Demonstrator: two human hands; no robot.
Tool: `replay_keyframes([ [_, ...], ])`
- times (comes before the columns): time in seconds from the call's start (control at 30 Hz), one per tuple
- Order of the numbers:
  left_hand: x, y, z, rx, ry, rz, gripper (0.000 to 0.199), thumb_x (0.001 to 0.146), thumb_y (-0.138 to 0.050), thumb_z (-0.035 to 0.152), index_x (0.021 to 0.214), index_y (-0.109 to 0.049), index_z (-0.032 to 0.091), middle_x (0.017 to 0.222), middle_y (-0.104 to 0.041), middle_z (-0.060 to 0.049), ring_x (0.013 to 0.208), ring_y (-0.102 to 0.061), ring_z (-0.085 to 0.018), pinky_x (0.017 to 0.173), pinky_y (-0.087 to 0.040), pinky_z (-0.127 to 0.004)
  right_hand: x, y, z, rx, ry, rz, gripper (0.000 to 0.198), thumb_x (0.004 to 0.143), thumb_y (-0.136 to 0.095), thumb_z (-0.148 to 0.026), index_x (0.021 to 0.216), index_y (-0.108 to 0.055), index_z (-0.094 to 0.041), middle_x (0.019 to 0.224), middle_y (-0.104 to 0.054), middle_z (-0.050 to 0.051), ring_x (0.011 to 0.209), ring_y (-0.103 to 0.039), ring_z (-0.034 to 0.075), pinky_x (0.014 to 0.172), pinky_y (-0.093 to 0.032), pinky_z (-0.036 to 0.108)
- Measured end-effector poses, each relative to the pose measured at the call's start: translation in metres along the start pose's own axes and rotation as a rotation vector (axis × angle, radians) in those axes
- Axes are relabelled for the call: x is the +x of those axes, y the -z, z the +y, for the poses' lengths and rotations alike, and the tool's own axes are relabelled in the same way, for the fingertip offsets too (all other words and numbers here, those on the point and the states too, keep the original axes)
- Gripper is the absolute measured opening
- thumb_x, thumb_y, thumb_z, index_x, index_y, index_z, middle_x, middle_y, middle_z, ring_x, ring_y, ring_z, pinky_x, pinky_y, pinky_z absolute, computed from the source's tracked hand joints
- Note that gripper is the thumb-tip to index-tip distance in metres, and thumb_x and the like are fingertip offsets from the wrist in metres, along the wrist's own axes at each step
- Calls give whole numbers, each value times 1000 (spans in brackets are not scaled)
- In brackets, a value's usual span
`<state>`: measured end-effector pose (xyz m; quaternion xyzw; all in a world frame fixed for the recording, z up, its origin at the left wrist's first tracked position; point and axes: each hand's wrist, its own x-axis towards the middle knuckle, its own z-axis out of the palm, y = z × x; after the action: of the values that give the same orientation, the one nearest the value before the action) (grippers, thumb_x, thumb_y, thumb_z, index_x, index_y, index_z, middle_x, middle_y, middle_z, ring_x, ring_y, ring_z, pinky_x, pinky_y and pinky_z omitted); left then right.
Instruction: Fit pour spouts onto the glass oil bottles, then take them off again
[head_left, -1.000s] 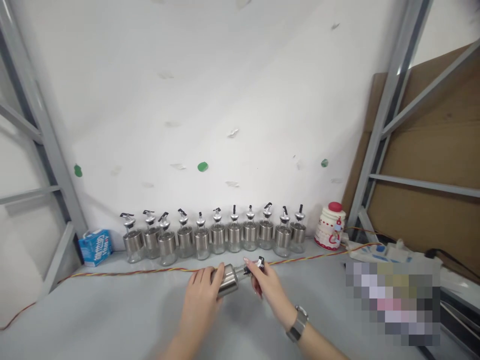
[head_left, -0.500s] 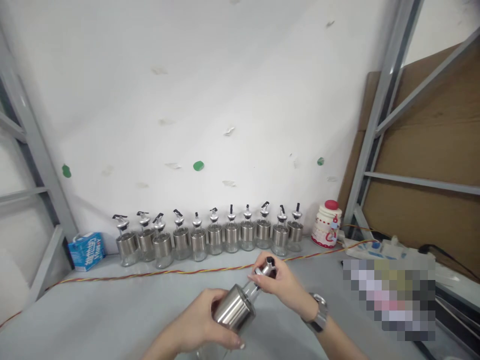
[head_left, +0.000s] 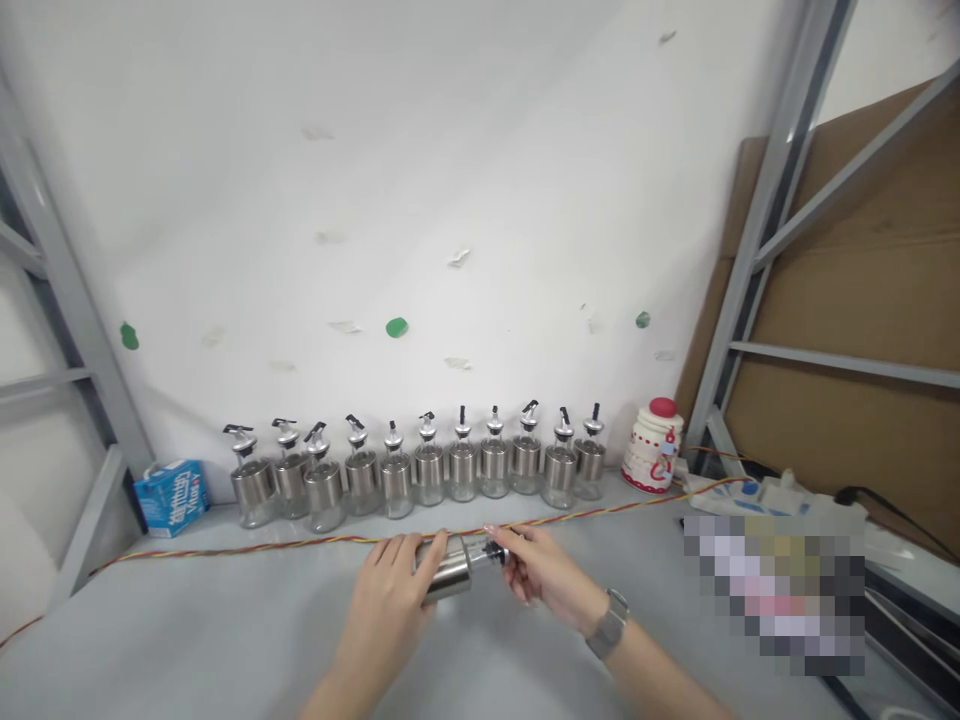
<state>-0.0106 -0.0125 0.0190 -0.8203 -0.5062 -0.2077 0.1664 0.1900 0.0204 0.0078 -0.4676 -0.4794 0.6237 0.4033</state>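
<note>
An oil bottle (head_left: pixel 452 572) with a steel sleeve and a clear glass neck lies on its side between my hands, its neck pointing right. My left hand (head_left: pixel 397 580) is wrapped over the sleeve from the left and hides the bottle's base. My right hand (head_left: pixel 544 570) has its fingers closed round the pour spout (head_left: pixel 495 552), whose black stopper shows at the neck; the fingers cover most of the spout. Behind them, several similar oil bottles (head_left: pixel 396 480) with spouts stand upright in a row along the wall.
A blue carton (head_left: pixel 171 498) stands at the left. A cream jar with a red lid (head_left: pixel 652 445) is right of the row. A twisted red-yellow wire (head_left: pixel 300 545) crosses the grey table (head_left: pixel 187 630). A power strip (head_left: pixel 787 495) and a blurred-out patch lie at the right.
The bottle has gone from tilted up to nearly level, shifting slightly left. My left hand has moved up and now lies over its sleeve. My right hand has lowered with the spout.
</note>
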Motion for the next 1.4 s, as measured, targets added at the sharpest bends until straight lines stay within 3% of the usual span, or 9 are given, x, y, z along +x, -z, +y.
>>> replay_keyframes([
  [0.13,2,8,2,-171,115,-118,59,59,-52,12,115,-48,27,95,-59,-6,87,-53,-24,79,-37,-34,-2,-2,-5,-34,96,12,38,65,-59,-52,70,-40,-19,40,-51,-5,31,-46,9,29,-33,18],
  [0.27,7,30,-1,-556,192,-327,48,58,-60,26,105,-56,26,86,-62,-1,78,-55,-20,69,-39,-25,-16,1,-19,-142,267,-53,35,68,-59,-47,77,-39,-20,43,-50,-8,33,-44,8,32,-33,18],
  [0.43,13,51,-7,-1057,228,-696,42,51,-69,34,88,-62,16,74,-60,2,68,-54,-16,58,-40,-21,-41,13,-42,-311,432,-244,29,67,-66,-31,89,-52,-19,75,-54,-2,58,-49,7,54,-42,20],
  [0.57,12,47,-7,-1246,320,-744,41,48,-74,30,83,-60,14,68,-57,2,64,-54,-14,56,-41,-22,-43,20,-48,-414,524,-225,29,66,-68,-28,92,-58,-20,88,-55,1,79,-51,13,73,-42,25],
  [0.83,0,30,-19,-1511,668,-983,42,54,-69,23,90,-49,16,69,-65,-3,50,-60,-17,50,-47,-29,-23,23,-32,-241,366,-303,30,67,-67,-30,91,-61,-14,68,-56,0,53,-49,8,54,-42,24],
  [1.0,4,33,-22,-1754,613,-1174,28,56,-60,22,82,-52,13,72,-67,-7,45,-61,-19,48,-49,-34,-22,17,-31,-203,361,-367,28,66,-67,-30,88,-63,-13,71,-57,2,59,-51,10,58,-45,25],
  [1.13,2,38,-24,-1851,512,-1180,25,61,-54,21,84,-56,12,73,-66,-9,51,-62,-22,49,-49,-37,-23,20,-31,-149,362,-351,27,66,-67,-31,87,-64,-16,77,-59,3,64,-54,12,62,-46,27],
  [1.23,-1,36,-27,-1891,475,-1108,29,59,-56,20,87,-56,12,75,-66,-11,57,-64,-24,53,-49,-39,-18,29,-33,-23,411,-198,27,69,-63,-35,90,-62,-17,81,-60,4,64,-54,12,63,-45,28],
  [1.4,3,26,-21,-1976,422,-667,44,58,-61,26,101,-53,17,115,-53,-14,103,-52,-33,67,-49,-44,-11,26,-27,-162,443,-24,34,64,-67,-36,92,-62,-18,84,-60,3,63,-54,12,62,-46,28],
])
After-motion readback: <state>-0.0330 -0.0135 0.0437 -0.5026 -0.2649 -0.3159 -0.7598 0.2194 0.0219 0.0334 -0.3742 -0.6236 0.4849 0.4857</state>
